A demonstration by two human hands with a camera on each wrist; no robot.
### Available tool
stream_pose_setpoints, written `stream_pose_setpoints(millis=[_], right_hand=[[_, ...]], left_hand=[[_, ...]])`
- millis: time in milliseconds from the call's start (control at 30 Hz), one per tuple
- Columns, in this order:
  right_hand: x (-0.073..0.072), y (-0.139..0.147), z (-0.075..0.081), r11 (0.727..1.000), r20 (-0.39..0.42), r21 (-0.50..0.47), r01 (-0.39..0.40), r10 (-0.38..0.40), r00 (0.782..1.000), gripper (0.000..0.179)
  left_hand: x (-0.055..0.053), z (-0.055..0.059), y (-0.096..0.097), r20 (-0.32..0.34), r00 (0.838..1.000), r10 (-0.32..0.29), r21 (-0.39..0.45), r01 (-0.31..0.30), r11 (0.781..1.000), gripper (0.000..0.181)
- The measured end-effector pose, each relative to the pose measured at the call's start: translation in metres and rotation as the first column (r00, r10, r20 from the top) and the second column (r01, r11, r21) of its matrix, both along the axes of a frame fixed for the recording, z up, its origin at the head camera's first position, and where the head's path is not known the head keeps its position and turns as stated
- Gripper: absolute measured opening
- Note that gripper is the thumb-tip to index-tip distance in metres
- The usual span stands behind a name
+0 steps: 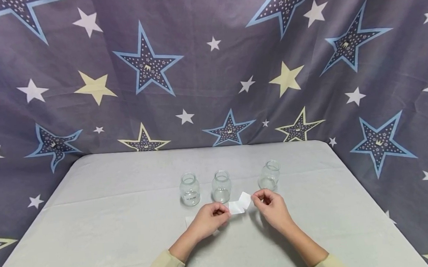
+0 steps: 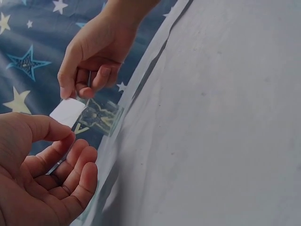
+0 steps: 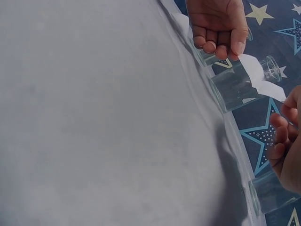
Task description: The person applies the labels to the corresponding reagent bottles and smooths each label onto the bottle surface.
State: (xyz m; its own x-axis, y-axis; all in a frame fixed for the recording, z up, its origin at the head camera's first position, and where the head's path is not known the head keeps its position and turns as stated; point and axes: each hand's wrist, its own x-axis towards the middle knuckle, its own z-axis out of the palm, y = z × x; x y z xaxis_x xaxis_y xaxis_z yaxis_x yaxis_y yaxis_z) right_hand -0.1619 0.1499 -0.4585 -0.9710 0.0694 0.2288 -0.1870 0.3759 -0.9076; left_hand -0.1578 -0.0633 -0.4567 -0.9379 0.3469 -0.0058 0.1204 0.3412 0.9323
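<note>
Head view shows the left hand and the right hand, each pinching one end of a bent white paper; the paper is held up between them, over the desk; behind it stand the left jar, the middle jar and the right jar, all clear glass; the left jar has a label with dark letters, too small to read; another white piece shows beside the left hand.

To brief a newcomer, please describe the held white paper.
On the pale table, find three glass jars. Nearer the camera, between left hand and right hand, is the white paper: unlike the white piece lying further left, it is bent and pinched at both ends.
</note>
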Motion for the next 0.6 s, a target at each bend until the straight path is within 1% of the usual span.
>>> stream_pose_setpoints(millis=[333,367,467,533,567,600], right_hand=[[-0.001,0.006,0.002,0.999,0.014,-0.017,0.04,-0.039,0.999,0.005],[0.0,0.007,0.004,0.999,0.02,-0.02,0.043,-0.043,0.999,0.005],[0.006,0.005,0.016,0.999,0.02,-0.009,0.043,-0.043,0.999,0.005],[0.007,0.005,0.017,0.999,0.008,-0.016,0.038,-0.038,0.999,0.005],[0.009,0.004,0.021,0.999,0.013,-0.012,0.039,-0.039,0.999,0.005],[0.009,0.004,0.02,0.999,0.006,-0.009,0.037,-0.037,0.999,0.005]], left_hand=[[0.0,-0.002,0.004,0.007,1.0,-0.011,0.011,0.011,1.0,0.014],[0.0,-0.002,0.004,0.008,1.0,-0.012,0.012,0.011,1.0,0.014],[0.0,-0.002,0.004,0.008,1.0,-0.016,0.011,0.016,1.0,0.014],[0.0,-0.003,0.005,0.008,1.0,-0.023,0.007,0.023,1.0,0.014],[0.0,-0.003,0.005,0.007,1.0,-0.029,0.001,0.029,1.0,0.014],[0.001,-0.003,0.006,0.003,0.999,-0.035,-0.006,0.035,0.999,0.014]])
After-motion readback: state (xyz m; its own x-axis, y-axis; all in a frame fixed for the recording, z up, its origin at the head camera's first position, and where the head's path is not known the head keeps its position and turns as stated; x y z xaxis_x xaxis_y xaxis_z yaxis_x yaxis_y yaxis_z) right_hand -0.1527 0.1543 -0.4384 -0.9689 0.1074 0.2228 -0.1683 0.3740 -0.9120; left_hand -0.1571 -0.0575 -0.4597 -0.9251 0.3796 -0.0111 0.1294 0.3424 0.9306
